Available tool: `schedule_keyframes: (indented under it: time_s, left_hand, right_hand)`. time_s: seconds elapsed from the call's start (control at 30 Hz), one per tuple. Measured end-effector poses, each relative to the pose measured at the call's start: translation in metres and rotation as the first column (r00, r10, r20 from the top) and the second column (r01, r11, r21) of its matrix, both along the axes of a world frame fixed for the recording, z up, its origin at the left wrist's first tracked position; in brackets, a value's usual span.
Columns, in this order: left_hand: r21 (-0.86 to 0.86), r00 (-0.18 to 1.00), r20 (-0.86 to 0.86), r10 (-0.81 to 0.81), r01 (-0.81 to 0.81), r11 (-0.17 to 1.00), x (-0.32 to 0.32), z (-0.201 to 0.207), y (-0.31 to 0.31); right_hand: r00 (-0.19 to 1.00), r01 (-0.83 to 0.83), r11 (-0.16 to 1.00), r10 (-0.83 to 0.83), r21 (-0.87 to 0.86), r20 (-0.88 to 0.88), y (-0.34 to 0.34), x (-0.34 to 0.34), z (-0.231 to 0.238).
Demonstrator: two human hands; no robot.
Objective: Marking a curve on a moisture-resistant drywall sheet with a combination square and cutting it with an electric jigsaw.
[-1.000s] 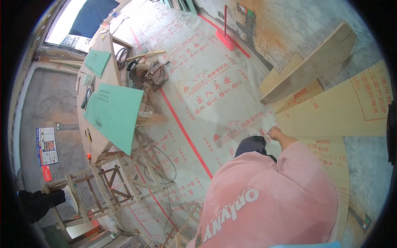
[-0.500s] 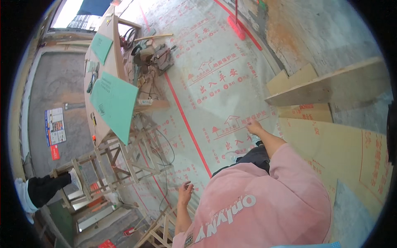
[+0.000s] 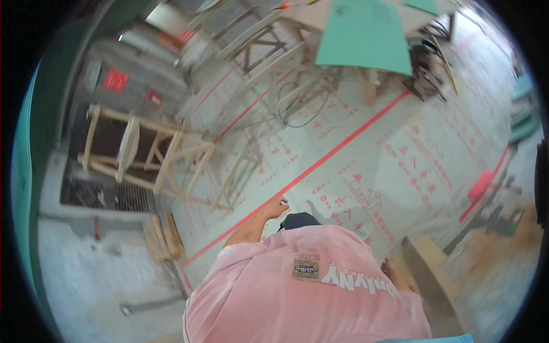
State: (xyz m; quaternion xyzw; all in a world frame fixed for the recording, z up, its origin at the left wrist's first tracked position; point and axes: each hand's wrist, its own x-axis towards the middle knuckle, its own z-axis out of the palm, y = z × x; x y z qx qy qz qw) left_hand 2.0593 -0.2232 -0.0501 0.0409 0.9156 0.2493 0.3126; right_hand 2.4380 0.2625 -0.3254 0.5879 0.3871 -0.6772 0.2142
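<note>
Grip of the left hand (image 3: 277, 208) cannot be told: it is held forward, fingers curled, perhaps for balance. The right hand (image 3: 390, 268) is lowered near a board (image 3: 430, 277); whether anything is gripped there cannot be told either. The board is stood on edge by the wall (image 3: 493, 251), probably so space is saved. Farther off, a green sheet (image 3: 363, 37) is laid flat on a bench (image 3: 303, 16), seemingly for support.

My pink sweatshirt (image 3: 274, 308), at six o'clock, bears white lettering (image 3: 347, 278) and a printed patch (image 3: 306, 267); the floor covering (image 3: 366, 151), at four o'clock, red characters (image 3: 345, 214).
</note>
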Motion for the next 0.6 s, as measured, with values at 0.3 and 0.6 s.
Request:
schedule_keyframes:
  time_s: [0.3, 0.6]
  left_hand:
    - [-0.171, 0.999, -0.051, -0.018, 0.009, 0.985, 0.137, -0.112, -0.187]
    - [0.317, 0.945, 0.059, 0.323, -0.324, 0.891, 0.123, -0.195, -0.348]
  right_hand:
    - [0.875, -0.477, 0.849, 0.482, 0.228, 0.039, 0.057, -0.201, 0.099]
    - [0.638, -0.710, 0.605, 0.769, 0.359, -0.034, -0.133, -0.498, 0.177]
